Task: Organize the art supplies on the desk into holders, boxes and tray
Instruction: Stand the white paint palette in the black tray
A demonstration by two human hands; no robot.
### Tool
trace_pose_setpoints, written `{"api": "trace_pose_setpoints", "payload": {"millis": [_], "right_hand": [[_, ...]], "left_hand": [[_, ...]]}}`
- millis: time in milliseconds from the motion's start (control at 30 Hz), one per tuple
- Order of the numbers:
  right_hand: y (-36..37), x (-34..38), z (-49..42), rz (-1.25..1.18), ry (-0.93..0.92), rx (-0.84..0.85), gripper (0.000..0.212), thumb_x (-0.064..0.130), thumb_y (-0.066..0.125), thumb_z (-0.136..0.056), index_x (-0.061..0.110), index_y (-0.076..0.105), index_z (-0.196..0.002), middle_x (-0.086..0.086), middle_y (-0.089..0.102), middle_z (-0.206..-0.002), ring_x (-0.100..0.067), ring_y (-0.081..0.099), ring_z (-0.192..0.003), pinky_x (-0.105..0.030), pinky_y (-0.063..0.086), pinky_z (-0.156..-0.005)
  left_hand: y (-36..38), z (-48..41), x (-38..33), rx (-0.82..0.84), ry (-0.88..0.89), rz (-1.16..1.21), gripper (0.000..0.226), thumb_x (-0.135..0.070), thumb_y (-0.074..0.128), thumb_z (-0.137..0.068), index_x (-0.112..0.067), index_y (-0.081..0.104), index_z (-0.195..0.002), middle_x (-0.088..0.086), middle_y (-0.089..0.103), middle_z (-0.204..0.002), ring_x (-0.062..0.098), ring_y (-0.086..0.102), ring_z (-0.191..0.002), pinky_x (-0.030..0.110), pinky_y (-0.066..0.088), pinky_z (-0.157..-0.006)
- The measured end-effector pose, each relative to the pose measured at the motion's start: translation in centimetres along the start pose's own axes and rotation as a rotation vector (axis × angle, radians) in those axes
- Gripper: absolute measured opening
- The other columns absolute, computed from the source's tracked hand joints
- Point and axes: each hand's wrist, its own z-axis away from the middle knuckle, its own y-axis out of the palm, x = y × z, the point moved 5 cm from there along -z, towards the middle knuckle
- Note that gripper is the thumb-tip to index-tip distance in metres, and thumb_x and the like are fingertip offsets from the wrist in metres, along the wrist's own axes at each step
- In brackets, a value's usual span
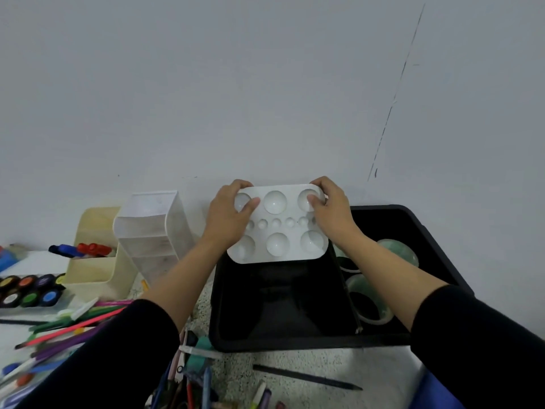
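A white paint palette (278, 225) with round wells is held tilted over the far end of a black tray (283, 308). My left hand (228, 215) grips its left edge, thumb in a well. My right hand (330, 212) grips its right edge the same way. Two rolls of clear tape (368, 302) lie in the tray's right part, a third (399, 250) partly hidden behind my right arm.
A cream holder (88, 261) with red and blue markers and a clear plastic organizer (153, 228) stand left of the tray. Paint pots (29, 290), loose coloured pencils (73, 323) and pens cover the left desk. A black pencil (306, 377) lies in front of the tray.
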Motion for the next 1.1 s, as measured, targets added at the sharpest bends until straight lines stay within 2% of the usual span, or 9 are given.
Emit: {"api": "trace_pose_setpoints", "payload": {"millis": [200,300,467,633,733,800,867,1000,1100], "right_hand": [[0.1,-0.5,-0.2,-0.041,-0.025,-0.067,0.015,0.005,0.051,-0.097,0.019,0.056,-0.099,0.005,0.062,-0.09,-0.012,0.056,-0.077,-0.033,0.051,-0.07],[-0.4,-0.1,0.8,-0.079,-0.04,-0.059,0.017,0.006,0.052,-0.096,0.022,0.056,-0.098,0.005,0.063,-0.094,-0.015,0.058,-0.081,-0.039,0.054,-0.073],[-1.5,0.1,4.3,-0.042,-0.032,0.07,0.025,0.001,0.054,-0.093,0.025,0.057,-0.095,0.009,0.061,-0.088,-0.012,0.057,-0.078,-0.042,0.055,-0.071],[-2.4,0.9,8.0,-0.056,-0.089,0.142,0.033,-0.002,0.05,-0.095,0.031,0.053,-0.098,0.009,0.06,-0.093,-0.012,0.055,-0.075,-0.038,0.05,-0.071],[-3.0,1.5,9.4,-0.094,-0.107,0.185,0.031,0.002,0.053,-0.096,0.032,0.055,-0.103,0.009,0.063,-0.099,-0.026,0.059,-0.082,-0.047,0.05,-0.075],[-3.4,2.0,10.2,-0.141,-0.111,0.173,0.027,0.002,0.057,-0.097,0.027,0.059,-0.106,0.006,0.066,-0.1,-0.027,0.062,-0.082,-0.041,0.051,-0.073],[-3.7,2.8,10.7,-0.181,-0.154,0.148,0.019,0.001,0.06,-0.096,0.018,0.064,-0.104,0.006,0.068,-0.099,-0.015,0.065,-0.083,-0.028,0.052,-0.073],[-3.9,5.5,10.8,-0.158,-0.285,0.076,0.002,0.013,0.066,-0.096,0.015,0.067,-0.097,0.008,0.069,-0.087,-0.011,0.064,-0.08,-0.024,0.05,-0.074],[-3.4,7.5,9.6,-0.023,-0.353,0.066,0.006,0.021,0.067,-0.096,0.019,0.065,-0.102,0.009,0.068,-0.085,-0.01,0.063,-0.077,-0.021,0.048,-0.072]], "left_hand": [[0.0,-1.0,-0.1,-0.026,0.045,0.002,0.021,-0.031,0.067,-0.094,-0.023,0.061,-0.113,-0.005,0.063,-0.113,0.01,0.057,-0.104,0.005,0.036,-0.08],[-1.1,-0.3,-0.8,-0.023,0.079,0.032,0.018,-0.031,0.07,-0.092,-0.026,0.061,-0.107,-0.013,0.065,-0.108,0.002,0.058,-0.099,0.004,0.037,-0.08],[-1.7,3.5,-0.7,0.143,0.048,0.045,0.018,-0.035,0.07,-0.092,-0.028,0.058,-0.104,-0.017,0.062,-0.102,-0.004,0.059,-0.081,0.011,0.045,-0.061],[-2.6,7.4,-1.5,0.22,0.109,0.094,0.021,-0.044,0.067,-0.094,-0.027,0.059,-0.102,-0.013,0.066,-0.092,0.008,0.064,-0.08,0.036,0.051,-0.071],[-3.4,9.1,-2.5,0.284,0.158,0.105,0.023,-0.045,0.065,-0.096,-0.023,0.062,-0.102,-0.006,0.067,-0.089,0.016,0.064,-0.078,0.041,0.051,-0.071],[-3.7,9.9,-2.9,0.32,0.188,0.08,0.031,-0.051,0.06,-0.096,-0.022,0.061,-0.106,0.0,0.067,-0.09,0.03,0.064,-0.077,0.048,0.054,-0.072],[-4.1,10.3,-3.0,0.323,0.19,0.07,0.029,-0.05,0.058,-0.098,-0.022,0.06,-0.108,0.0,0.067,-0.093,0.033,0.064,-0.078,0.051,0.054,-0.075],[-4.2,10.8,-3.6,0.385,0.214,-0.007,0.021,-0.043,0.058,-0.098,-0.032,0.06,-0.115,-0.012,0.069,-0.099,0.013,0.066,-0.088,0.036,0.054,-0.08],[-2.9,10.4,-3.5,0.382,0.256,-0.068,0.012,-0.038,0.056,-0.101,-0.03,0.061,-0.109,-0.012,0.067,-0.094,0.004,0.063,-0.089,0.027,0.049,-0.079]]}}
